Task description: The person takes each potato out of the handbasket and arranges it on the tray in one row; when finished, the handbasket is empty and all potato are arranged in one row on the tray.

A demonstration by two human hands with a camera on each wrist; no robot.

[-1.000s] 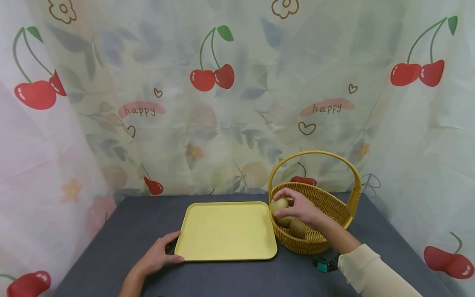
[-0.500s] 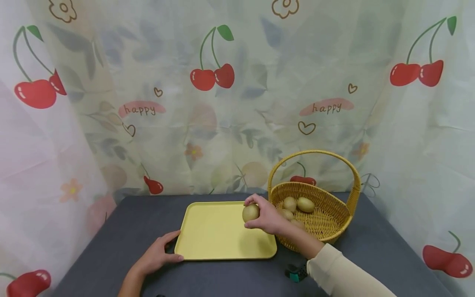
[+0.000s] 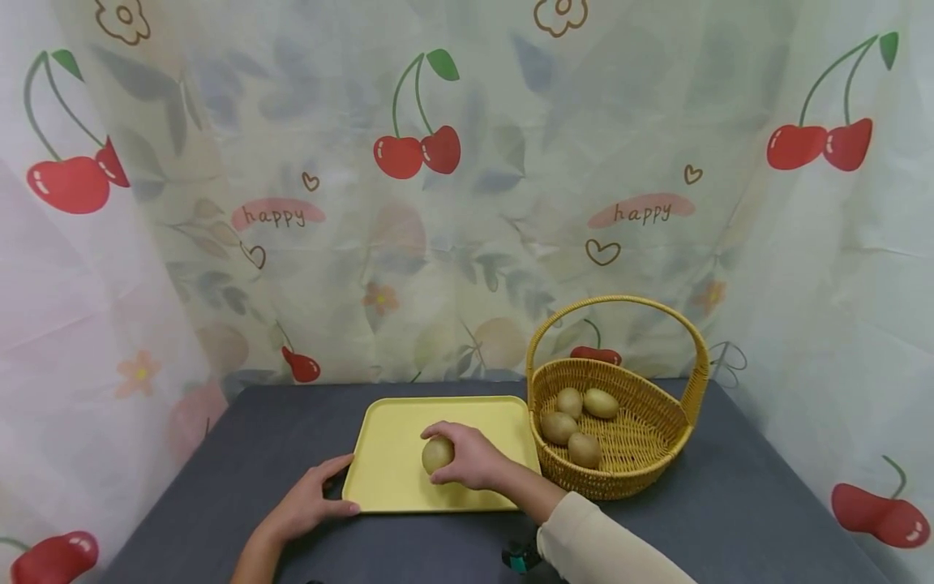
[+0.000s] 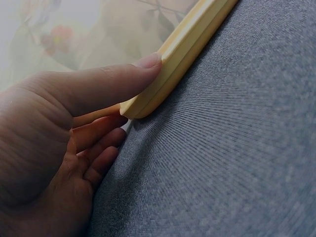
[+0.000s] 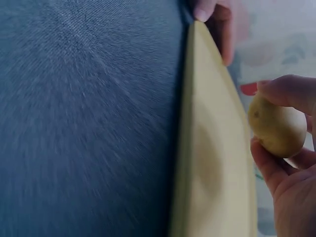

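Note:
Above the yellow tray (image 3: 390, 478), my right hand (image 3: 470, 458) holds a round tan potato (image 3: 438, 455) between thumb and fingertips. The right wrist view shows this potato (image 5: 277, 123) raised off the tray, whose surface carries a shadow. My left hand (image 3: 310, 503) grips the tray's near left corner. In the left wrist view its thumb (image 4: 123, 81) lies along the near edge while the other fingers reach round the left side, partly hidden. Several more potatoes (image 3: 584, 450) lie in the left half of a wicker basket (image 3: 635, 478).
The basket's tall arched handle (image 3: 616, 299) rises beside the tray's right edge. Dark grey cloth (image 3: 409, 551) covers the table. A curtain (image 3: 467, 243) printed with cherries hangs behind and along both sides. Under the right sleeve a black and teal device (image 3: 520, 558) shows.
My right hand has lifted the potato from the basket and carried it left over the middle of the tray. The left hand stays at the tray's corner.

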